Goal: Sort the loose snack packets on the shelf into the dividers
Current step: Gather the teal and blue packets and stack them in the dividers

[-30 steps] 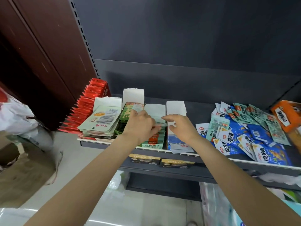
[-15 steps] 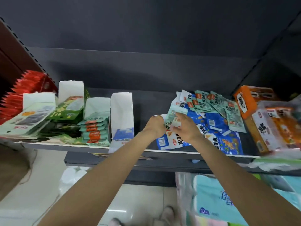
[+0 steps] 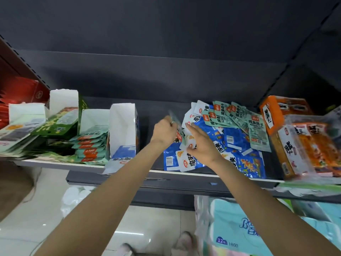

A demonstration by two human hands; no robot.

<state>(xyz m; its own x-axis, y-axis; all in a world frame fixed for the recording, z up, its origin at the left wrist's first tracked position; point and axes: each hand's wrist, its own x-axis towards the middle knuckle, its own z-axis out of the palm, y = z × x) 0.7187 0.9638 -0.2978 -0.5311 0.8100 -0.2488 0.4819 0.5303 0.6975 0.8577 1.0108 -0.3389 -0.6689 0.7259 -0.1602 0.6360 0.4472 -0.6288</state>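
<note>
Both hands work at the near-left edge of a heap of loose snack packets on the shelf. The right hand lies open on blue-and-white packets; the left hand pinches a blurred teal packet. Farther back, teal packets overlap.

Blue and pale-green snack packets

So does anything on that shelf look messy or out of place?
Yes: the blue and pale green foil snack packets lie in a loose overlapping heap at the shelf's right, while the white cardboard dividers to the left hold neat stacks. The torn-edged divider is nearly empty.
</note>
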